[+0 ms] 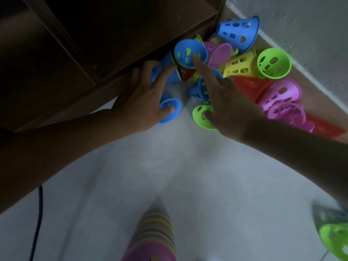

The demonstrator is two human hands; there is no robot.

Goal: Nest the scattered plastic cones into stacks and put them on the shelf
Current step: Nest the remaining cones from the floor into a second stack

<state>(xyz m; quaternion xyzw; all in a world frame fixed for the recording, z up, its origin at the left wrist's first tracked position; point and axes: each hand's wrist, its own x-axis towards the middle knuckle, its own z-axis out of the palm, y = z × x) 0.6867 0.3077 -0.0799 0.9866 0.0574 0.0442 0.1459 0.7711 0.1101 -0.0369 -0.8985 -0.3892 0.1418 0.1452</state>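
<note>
Blue plastic fills your left hand (148, 95): its grip curls round a blue cone (169, 110) on the floor (169, 166), thumb inside the rim, likely ready to nest. Your right hand (222, 98) spreads wide, one finger reaching into a green cone (202, 117). Scattered cones (244, 65) lie toward one o'clock beside the shelf (94, 44); a nested stack (152, 240) stands at six.

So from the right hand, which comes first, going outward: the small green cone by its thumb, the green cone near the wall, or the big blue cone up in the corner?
From the right hand, in the head view:
1. Small green cone, touching the thumb, on the floor.
2. Green cone near the wall, up to the right.
3. Big blue cone, farthest, in the corner beside the shelf.
</note>
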